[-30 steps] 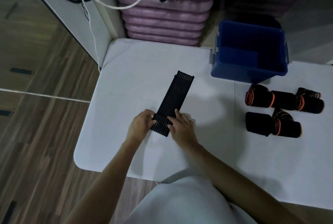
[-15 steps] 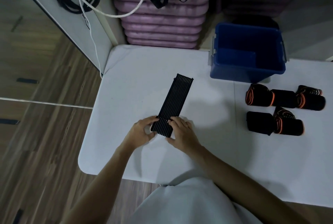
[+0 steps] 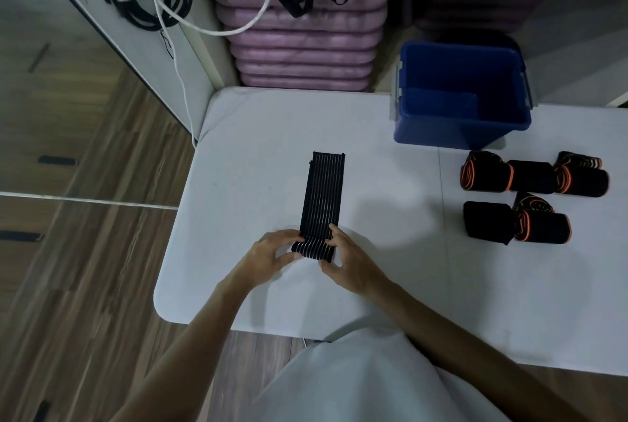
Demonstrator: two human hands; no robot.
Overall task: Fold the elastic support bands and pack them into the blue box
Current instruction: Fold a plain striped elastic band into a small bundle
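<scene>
The band's [image 3: 323,197] near end has now curled up into a first roll, pinched by left hand [image 3: 272,253] and right hand [image 3: 350,267] (rolling begun, box [image 3: 458,131] waits).

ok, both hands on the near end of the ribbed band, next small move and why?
Probably keep rolling the near end forward, away from the body. The left hand and right hand pinch a small turned-over roll at the near end of the ribbed band, while most of it lies flat on the table. The blue box comes later.
</scene>
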